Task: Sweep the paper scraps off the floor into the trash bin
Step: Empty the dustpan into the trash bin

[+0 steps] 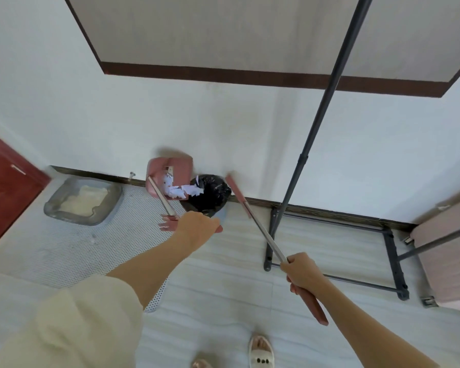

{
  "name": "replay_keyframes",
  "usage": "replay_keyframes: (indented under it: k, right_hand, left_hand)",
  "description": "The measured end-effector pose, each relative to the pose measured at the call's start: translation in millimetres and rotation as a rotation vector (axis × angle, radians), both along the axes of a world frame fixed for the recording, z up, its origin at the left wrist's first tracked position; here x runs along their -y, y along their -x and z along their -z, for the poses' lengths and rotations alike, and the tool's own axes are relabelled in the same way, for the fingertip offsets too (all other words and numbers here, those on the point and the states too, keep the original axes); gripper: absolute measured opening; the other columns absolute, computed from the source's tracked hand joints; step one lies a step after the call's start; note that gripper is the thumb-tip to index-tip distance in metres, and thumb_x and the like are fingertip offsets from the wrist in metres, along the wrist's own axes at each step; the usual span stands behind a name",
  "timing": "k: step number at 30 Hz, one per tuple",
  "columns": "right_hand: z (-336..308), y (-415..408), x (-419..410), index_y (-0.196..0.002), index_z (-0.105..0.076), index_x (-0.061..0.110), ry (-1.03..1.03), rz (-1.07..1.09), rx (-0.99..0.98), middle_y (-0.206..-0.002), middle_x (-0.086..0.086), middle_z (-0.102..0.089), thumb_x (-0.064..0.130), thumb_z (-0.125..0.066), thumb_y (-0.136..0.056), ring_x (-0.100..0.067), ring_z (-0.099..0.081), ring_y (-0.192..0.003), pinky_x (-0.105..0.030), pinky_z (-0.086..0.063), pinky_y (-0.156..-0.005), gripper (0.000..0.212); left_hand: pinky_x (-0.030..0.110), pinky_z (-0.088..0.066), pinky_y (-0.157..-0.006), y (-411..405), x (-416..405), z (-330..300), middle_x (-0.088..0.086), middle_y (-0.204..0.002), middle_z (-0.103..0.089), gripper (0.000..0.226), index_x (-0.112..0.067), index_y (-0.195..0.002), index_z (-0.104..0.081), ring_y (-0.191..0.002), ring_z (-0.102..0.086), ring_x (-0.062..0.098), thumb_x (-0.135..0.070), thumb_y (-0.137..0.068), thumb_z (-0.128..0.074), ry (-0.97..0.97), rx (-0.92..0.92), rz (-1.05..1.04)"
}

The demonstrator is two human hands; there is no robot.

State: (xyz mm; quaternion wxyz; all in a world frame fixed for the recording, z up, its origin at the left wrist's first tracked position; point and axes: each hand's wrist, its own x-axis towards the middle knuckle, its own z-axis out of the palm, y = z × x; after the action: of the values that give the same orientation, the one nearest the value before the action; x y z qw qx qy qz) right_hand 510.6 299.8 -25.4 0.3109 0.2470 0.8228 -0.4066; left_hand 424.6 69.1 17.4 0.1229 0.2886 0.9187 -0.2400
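By the white wall (117,123), the left hand (197,229) gripped the dustpan (170,176) — scraps (181,191) tipped over the bin (210,195) — right hand (302,272) clenched the broom (260,229).

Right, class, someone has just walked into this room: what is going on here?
A person is clearing up paper scraps. The left hand grips the handle of a pink dustpan, tilted over a trash bin lined with a black bag, and white paper scraps are sliding from the pan toward the bin. The right hand holds a broom by its handle, its head raised beside the bin near the wall.
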Motion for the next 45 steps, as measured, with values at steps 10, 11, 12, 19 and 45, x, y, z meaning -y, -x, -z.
replay_keyframes:
  k: [10,11,12,19,45]
  right_hand:
    - [16,-4,-9,-0.09,-0.06,-0.003,0.035,0.027,0.043,-0.061,-0.008,-0.055,0.009,-0.049,-0.091,-0.011,-0.051,-0.031,-0.022,-0.045,-0.04,0.017]
    - [16,-4,-9,-0.09,-0.06,-0.003,0.036,0.027,0.041,-0.062,-0.008,-0.055,0.009,-0.049,-0.091,-0.011,-0.051,-0.032,-0.022,-0.045,-0.04,0.017]
    - [16,-3,-9,-0.092,-0.061,-0.004,0.036,0.025,0.039,-0.062,-0.008,-0.056,0.009,-0.049,-0.091,-0.011,-0.051,-0.032,-0.022,-0.045,-0.04,0.017]
    - [17,-6,-13,-0.088,-0.059,-0.001,0.059,0.028,0.024,-0.062,-0.008,-0.054,0.008,-0.049,-0.091,-0.011,-0.05,-0.032,-0.021,-0.044,-0.039,0.014]
    - [19,-20,-14,-0.086,-0.059,0.0,0.06,0.04,0.034,-0.062,-0.008,-0.055,0.008,-0.049,-0.09,-0.013,-0.05,-0.035,-0.022,-0.044,-0.04,0.013]
  left_hand:
    - [0.023,-0.024,-0.045,-4,-7,9,0.0,-0.068,-0.059,0.014,-0.014,-0.106,-0.054,-0.07,-0.064,0.019,-0.022,-0.099,-0.044,0.022,-0.015,-0.013]
    - [0.023,-0.015,-0.041,-8,-7,7,-0.003,-0.053,-0.043,0.009,-0.017,-0.1,-0.057,-0.052,-0.054,0.014,-0.024,-0.095,-0.054,0.069,-0.028,-0.007]
    - [0.023,-0.011,-0.041,-12,-9,8,-0.005,-0.049,-0.03,0.009,-0.019,-0.097,-0.059,-0.042,-0.039,0.012,-0.026,-0.092,-0.058,0.085,-0.043,0.028]
    - [0.024,-0.019,-0.045,-24,-20,22,0.003,-0.1,-0.067,0.025,-0.012,-0.12,-0.049,-0.09,-0.064,0.023,-0.005,-0.097,-0.043,0.182,0.13,0.221]
    - [0.029,-0.038,-0.058,-21,5,27,0.002,-0.079,-0.056,0.029,-0.014,-0.092,-0.061,-0.081,-0.059,0.024,-0.032,-0.098,-0.039,0.311,0.194,0.087]
